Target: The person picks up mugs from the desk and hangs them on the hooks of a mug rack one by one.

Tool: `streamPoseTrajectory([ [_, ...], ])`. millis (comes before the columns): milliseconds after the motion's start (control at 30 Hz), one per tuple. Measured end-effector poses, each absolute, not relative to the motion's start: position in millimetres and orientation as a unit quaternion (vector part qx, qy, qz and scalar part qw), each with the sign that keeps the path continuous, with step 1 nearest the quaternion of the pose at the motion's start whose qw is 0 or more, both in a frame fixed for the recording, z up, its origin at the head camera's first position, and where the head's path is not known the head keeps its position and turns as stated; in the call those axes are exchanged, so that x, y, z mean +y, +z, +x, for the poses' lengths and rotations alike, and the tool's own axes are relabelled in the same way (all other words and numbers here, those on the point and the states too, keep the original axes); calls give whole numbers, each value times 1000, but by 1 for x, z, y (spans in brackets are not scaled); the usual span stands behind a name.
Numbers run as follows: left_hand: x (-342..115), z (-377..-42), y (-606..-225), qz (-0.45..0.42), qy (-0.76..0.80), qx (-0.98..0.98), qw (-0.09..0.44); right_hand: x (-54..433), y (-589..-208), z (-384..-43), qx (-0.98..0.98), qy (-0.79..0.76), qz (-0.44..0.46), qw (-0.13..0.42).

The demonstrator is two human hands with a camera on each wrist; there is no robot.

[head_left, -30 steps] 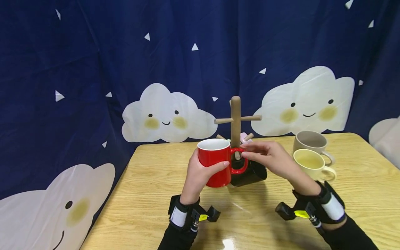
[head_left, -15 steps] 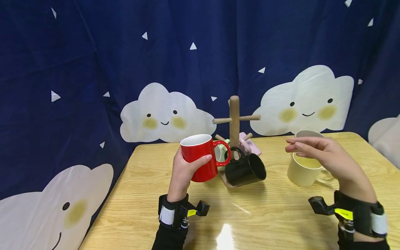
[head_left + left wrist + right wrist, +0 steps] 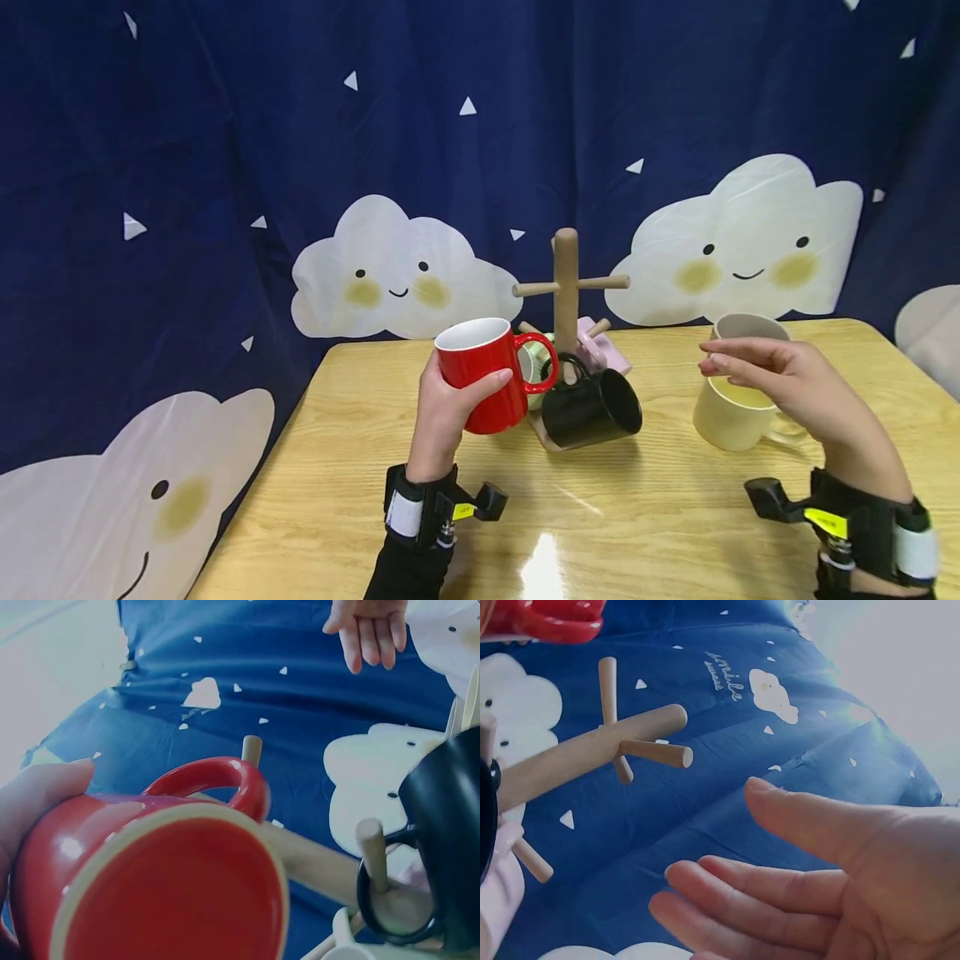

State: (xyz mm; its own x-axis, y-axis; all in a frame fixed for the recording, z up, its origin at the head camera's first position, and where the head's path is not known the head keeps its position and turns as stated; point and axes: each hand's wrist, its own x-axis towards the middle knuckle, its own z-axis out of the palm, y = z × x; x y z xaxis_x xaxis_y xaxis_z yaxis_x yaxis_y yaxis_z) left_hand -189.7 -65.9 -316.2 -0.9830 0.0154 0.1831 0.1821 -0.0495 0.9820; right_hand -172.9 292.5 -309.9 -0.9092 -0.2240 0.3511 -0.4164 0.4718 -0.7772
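My left hand grips a red mug by its body, the thumb across the front and the handle pointing right. It is held up in front of and left of a wooden mug tree. In the left wrist view the red mug's base faces the camera. A black mug hangs tilted by its handle from a lower peg. My right hand hovers above the cream-yellow mug, fingers nearly straight and holding nothing. In the right wrist view its thumb and fingers are apart.
Behind the black mug, a pink mug and a pale green mug hang low on the tree, partly hidden. A grey-beige mug stands behind the yellow one. The wooden table meets a blue cloud-patterned curtain.
My right hand has left the red mug's handle and moved right, over the yellow mug. My left hand has shifted the red mug left and slightly up, uncovering the black mug.
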Motion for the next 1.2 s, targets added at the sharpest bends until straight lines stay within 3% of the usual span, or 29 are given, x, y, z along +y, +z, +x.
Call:
streamPoseTrajectory([
  [233,-59,-196,-318,-84,-798,-596,18,286,-307,-164,-893,412,96,155],
  [533,-58,-204,-323,-76,-863,-498,-29,279,-309,-163,-861,459,89,202],
  [1200,-50,-259,-303,-16,-904,-421,-72,256,-310,-175,-869,433,130,203],
])
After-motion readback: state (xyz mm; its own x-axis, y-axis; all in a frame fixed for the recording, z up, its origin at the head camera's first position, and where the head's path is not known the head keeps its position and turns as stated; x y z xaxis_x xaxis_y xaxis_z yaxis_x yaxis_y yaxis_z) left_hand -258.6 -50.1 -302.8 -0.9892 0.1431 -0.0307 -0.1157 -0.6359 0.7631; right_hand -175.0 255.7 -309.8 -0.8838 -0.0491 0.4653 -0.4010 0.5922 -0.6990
